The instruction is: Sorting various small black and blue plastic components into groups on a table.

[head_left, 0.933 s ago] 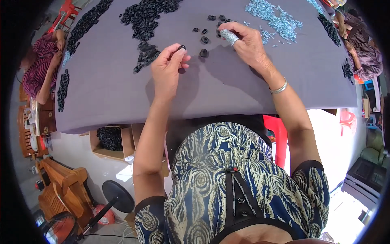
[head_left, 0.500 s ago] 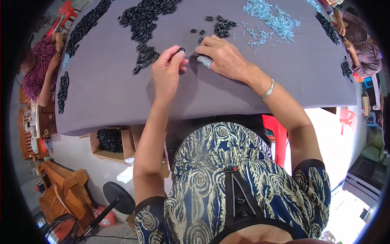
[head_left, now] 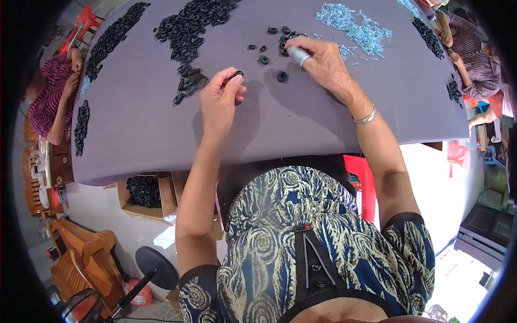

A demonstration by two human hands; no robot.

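Note:
My left hand (head_left: 218, 99) is raised over the grey-covered table, thumb and index finger pinched on a small black ring-shaped part (head_left: 237, 74). My right hand (head_left: 327, 67) is farther forward, near a scattered pile of small shiny springs (head_left: 344, 19). Its fingers are curled, and a silvery wrap (head_left: 298, 55) covers the thumb. What those fingertips hold, if anything, is hidden. A loose black plastic part (head_left: 283, 76) lies between my hands. Several similar black parts (head_left: 263, 60) are grouped beyond it, partly behind my right hand.
A large heap of black parts (head_left: 186, 32) spreads at the far left of the grey cloth (head_left: 134, 118). More lie along both side edges, where two other people sit. An open carton of black parts (head_left: 144, 192) stands below the table, and a red chair (head_left: 369, 180) is beside me.
My right hand has moved away from the left hand, forward and right toward the springs. A black part now shows where it was. My left hand has barely moved and keeps its pinch.

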